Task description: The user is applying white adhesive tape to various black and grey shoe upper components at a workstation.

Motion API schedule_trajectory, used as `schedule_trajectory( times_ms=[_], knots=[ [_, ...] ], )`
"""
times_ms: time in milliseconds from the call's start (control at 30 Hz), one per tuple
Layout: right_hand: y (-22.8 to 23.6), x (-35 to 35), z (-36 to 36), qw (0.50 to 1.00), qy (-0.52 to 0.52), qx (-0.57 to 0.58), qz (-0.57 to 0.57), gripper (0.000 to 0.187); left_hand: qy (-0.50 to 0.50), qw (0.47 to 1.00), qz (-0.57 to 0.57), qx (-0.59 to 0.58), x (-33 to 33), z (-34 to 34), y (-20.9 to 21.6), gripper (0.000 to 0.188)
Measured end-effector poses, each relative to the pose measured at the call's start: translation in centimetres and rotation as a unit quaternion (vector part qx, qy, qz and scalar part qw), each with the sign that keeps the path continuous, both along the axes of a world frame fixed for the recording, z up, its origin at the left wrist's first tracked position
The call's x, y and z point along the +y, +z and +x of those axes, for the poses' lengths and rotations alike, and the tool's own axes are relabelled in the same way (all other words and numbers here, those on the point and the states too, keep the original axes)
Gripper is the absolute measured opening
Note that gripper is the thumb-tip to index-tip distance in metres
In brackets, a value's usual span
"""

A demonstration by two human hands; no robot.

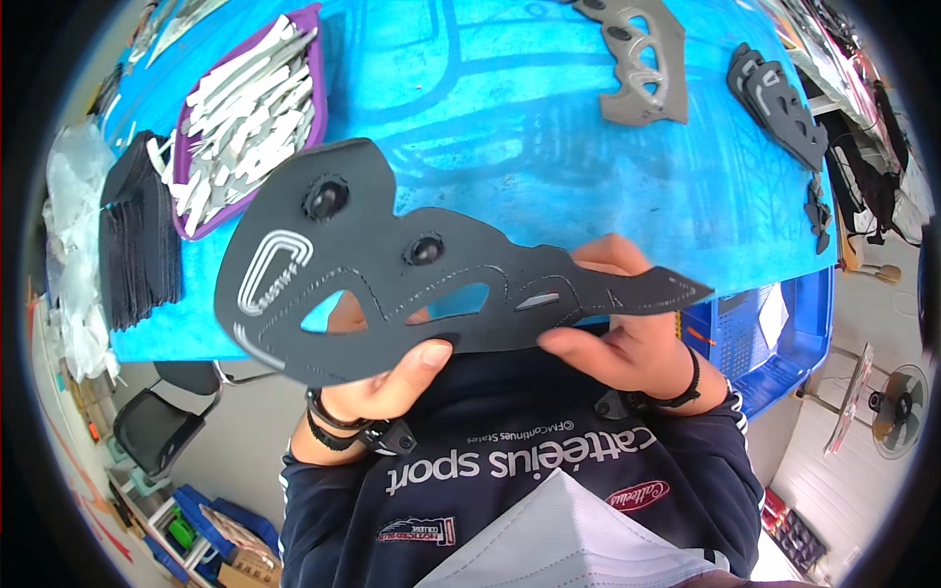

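Raised in front of me is a dark grey shoe upper piece (392, 314), flat and wide at the left, tapering to a point at the right. It has cut-out windows, white line markings and two black domed studs. My left hand (392, 387) grips its lower edge, thumb on the front and fingers behind; some fingers show through the windows. My right hand (637, 343) is closed around the narrow part, its fingers partly hidden behind the piece and its thumb below the edge.
A purple basket (321, 88) full of white and grey strips stands far left on the blue-covered table (490, 59). Beside it is a stack of dark pieces (142, 255). Grey-brown cut panels (647, 103) and dark panels (779, 103) lie far right. A blue crate (784, 338) stands at right.
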State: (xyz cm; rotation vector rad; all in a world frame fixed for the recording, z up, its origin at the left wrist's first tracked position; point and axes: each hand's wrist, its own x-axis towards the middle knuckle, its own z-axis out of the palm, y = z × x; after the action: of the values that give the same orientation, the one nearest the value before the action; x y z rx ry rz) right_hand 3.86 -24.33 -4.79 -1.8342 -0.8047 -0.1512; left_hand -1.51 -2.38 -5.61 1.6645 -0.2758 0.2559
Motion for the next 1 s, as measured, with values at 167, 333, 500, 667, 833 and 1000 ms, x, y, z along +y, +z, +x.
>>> schedule_trajectory(
  times_ms=[167, 333, 500, 667, 833, 1000],
  knots=[
    [0.5, 1.3, -1.3, 0.979, 0.044, 0.19, 0.06, 0.017, -0.07, 0.994, 0.044, -0.07, 0.6, 0.6, -0.8, 0.027],
    [0.7, 1.8, -2.1, 0.924, 0.042, 0.309, 0.223, 0.013, -0.072, 0.992, 0.089, -0.057, -0.1, 0.3, 0.2, 0.024],
    [0.3, 0.9, -2.6, 0.929, 0.002, 0.217, 0.3, 0.01, -0.07, 0.985, 0.154, -0.028, -0.5, -1.0, 1.7, 0.021],
    [0.7, -6.1, 1.5, 0.881, -0.14, 0.111, 0.438, 0.01, 0.073, 0.947, 0.31, -0.047, 4.1, 0.5, 6.4, 0.009],
    [-1.9, -9.4, 3.8, 0.91, -0.285, 0.086, 0.288, 0.016, 0.217, 0.853, 0.453, -0.144, 11.4, 7.8, 8.8, 0.016],
    [-2.3, -9.4, 4.1, 0.912, -0.262, 0.1, 0.301, 0.017, 0.173, 0.835, 0.52, -0.048, 15.7, 14.1, 6.1, 0.023]
  ],
)
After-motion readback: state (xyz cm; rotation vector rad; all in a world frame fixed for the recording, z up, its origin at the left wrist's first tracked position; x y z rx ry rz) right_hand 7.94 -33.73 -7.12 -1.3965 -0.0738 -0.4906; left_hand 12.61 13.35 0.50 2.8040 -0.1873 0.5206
